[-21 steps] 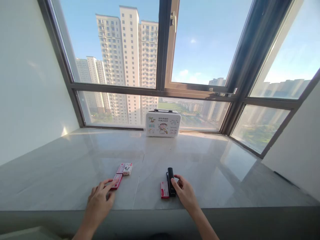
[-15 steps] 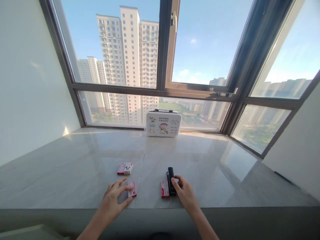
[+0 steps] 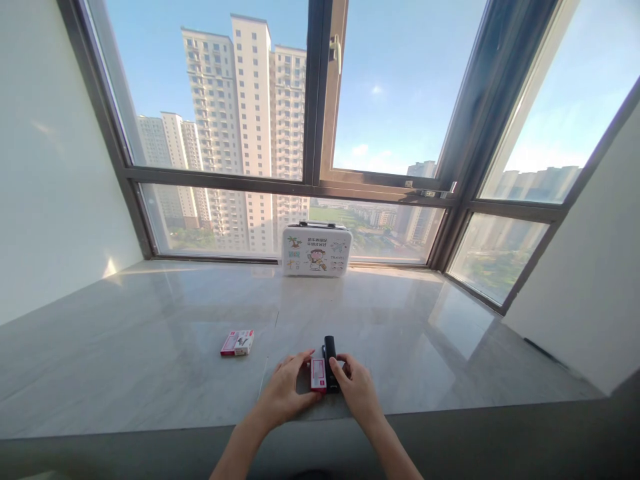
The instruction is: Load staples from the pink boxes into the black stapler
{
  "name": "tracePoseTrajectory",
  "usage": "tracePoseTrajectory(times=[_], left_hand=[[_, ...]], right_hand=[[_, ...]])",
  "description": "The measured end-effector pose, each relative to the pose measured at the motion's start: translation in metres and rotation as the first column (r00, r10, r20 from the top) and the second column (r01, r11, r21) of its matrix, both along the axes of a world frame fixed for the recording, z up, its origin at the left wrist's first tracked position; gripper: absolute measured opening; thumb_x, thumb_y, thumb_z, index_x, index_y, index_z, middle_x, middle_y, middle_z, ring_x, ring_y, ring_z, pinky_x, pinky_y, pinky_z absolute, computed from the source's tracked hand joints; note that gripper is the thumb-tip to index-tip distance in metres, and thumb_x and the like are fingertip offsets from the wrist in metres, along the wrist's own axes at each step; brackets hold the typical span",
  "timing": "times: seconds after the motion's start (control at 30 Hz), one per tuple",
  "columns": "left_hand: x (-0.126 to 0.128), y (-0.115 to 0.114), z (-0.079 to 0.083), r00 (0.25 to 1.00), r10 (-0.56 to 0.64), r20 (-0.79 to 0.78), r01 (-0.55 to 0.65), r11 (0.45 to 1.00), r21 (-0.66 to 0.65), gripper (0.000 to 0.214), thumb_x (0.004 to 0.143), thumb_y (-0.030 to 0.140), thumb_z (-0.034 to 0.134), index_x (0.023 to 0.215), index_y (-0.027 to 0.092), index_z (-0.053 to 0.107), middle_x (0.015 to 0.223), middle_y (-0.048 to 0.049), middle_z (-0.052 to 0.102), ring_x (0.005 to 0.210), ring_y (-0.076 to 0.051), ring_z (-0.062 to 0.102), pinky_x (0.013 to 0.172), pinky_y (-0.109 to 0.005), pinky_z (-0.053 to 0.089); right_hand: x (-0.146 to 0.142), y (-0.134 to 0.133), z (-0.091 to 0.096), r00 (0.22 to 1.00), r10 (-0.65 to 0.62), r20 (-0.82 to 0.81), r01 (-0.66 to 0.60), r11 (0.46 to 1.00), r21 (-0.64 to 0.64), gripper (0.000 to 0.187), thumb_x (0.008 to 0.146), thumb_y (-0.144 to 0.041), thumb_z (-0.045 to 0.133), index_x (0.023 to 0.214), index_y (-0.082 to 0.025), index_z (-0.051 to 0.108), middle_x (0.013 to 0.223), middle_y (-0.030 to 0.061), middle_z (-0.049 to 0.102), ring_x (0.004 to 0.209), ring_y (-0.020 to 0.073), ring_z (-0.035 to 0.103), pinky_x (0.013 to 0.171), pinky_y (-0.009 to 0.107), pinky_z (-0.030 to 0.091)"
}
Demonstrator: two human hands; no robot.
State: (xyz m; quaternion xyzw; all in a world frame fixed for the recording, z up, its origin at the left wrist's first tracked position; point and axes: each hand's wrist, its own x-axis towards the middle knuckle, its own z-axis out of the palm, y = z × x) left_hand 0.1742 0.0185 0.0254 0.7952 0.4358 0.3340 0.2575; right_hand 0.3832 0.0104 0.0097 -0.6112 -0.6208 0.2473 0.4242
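My left hand [image 3: 285,392] is closed around a small red-and-white staple box [image 3: 318,373], with fingertips at its far end and the thumb at its near end. The box lies close against the left side of a black stapler [image 3: 331,367]. My right hand [image 3: 356,385] grips the stapler from the right, thumb on top; the stapler points away from me. Another small red box, seen beside the stapler earlier, is hidden now; I cannot tell whether it is underneath the held one. Farther left, two small boxes [image 3: 237,343] lie side by side.
A white carry case [image 3: 317,252] with cartoon prints and a dark handle stands at the back against the window. All the items rest on a grey marble sill [image 3: 150,373], whose front edge runs just below my hands. Walls close off both sides.
My left hand has carried its staple box rightward, up against the stapler. The small red box that lay there has gone out of sight. My right hand keeps its grip; the view has shifted slightly.
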Motion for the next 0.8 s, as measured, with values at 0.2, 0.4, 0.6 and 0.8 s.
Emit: tracePoseTrajectory(times=[0.2, 0.4, 0.6, 0.8], left_hand=[[-0.074, 0.027, 0.009, 0.922, 0.366, 0.128, -0.38, 0.919, 0.103, 0.044, 0.097, 0.047, 0.038, 0.132, 0.028, 0.058, 0.121, -0.0055, 0.065, 0.1, -0.021, 0.062, 0.083, -0.033, 0.052], [-0.185, 0.041, -0.025, 0.716, 0.678, -0.163, -0.611, 0.723, 0.324, 0.043, 0.089, 0.046, 0.049, 0.125, 0.03, 0.065, 0.146, -0.0064, 0.048, 0.119, -0.03, 0.055, 0.105, -0.048, 0.043], [-0.211, 0.006, -0.039, 0.833, 0.52, -0.191, -0.493, 0.853, 0.169, 0.045, 0.079, 0.061, 0.063, 0.111, 0.029, 0.067, 0.152, -0.0038, 0.044, 0.134, -0.032, 0.047, 0.111, -0.048, 0.039], [-0.158, -0.025, -0.011, 0.949, 0.29, -0.12, -0.294, 0.955, -0.019, 0.039, 0.074, 0.054, 0.073, 0.102, 0.028, 0.065, 0.128, -0.003, 0.065, 0.121, -0.028, 0.058, 0.104, -0.04, 0.046]], right_hand=[[0.001, 0.0, -0.002, 1.0, 0.003, -0.003, -0.003, 1.0, 0.003, 0.053, 0.093, -0.065, 0.045, 0.108, -0.019, 0.067, 0.06, -0.0029, 0.053, 0.059, 0.0158, 0.054, 0.056, 0.026, 0.033], [0.0, 0.0, -0.001, 1.0, -0.006, -0.007, 0.006, 1.0, -0.001, 0.054, 0.093, -0.065, 0.045, 0.111, -0.019, 0.066, 0.062, -0.0022, 0.054, 0.06, 0.0168, 0.055, 0.056, 0.026, 0.034], [-0.001, 0.0, -0.002, 1.0, -0.005, -0.008, 0.005, 1.0, -0.004, 0.054, 0.093, -0.065, 0.046, 0.112, -0.018, 0.066, 0.061, -0.0023, 0.054, 0.059, 0.0168, 0.054, 0.055, 0.026, 0.034], [-0.002, 0.001, -0.002, 1.0, -0.014, 0.023, 0.014, 1.0, 0.002, 0.056, 0.092, -0.066, 0.044, 0.11, -0.018, 0.067, 0.061, -0.0015, 0.056, 0.059, 0.0169, 0.054, 0.055, 0.026, 0.033]])
